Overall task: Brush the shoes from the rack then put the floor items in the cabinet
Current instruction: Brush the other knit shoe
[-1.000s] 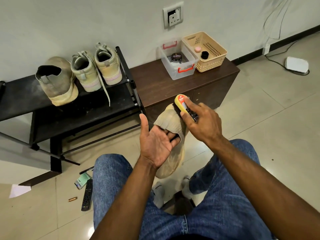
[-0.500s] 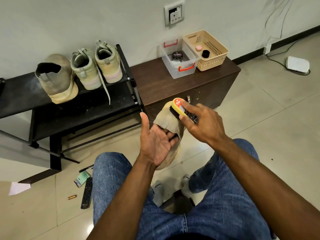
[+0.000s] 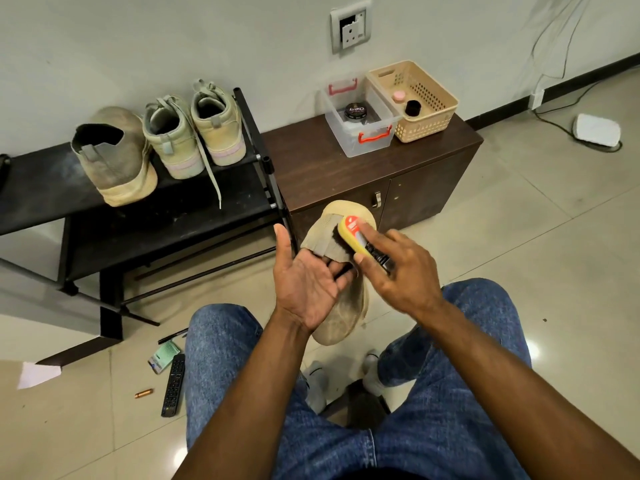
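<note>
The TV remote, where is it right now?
In the head view the TV remote lies on the floor at lower left, beside the person's left knee, between a copper-coloured battery and the jeans.

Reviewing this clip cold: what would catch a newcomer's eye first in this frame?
Centre frame, the right hand presses a yellow brush against a tan shoe, which the left hand holds from inside, above the person's lap. To the left, three more shoes sit on the black rack. A remote and small items lie on the floor, lower left.
</note>
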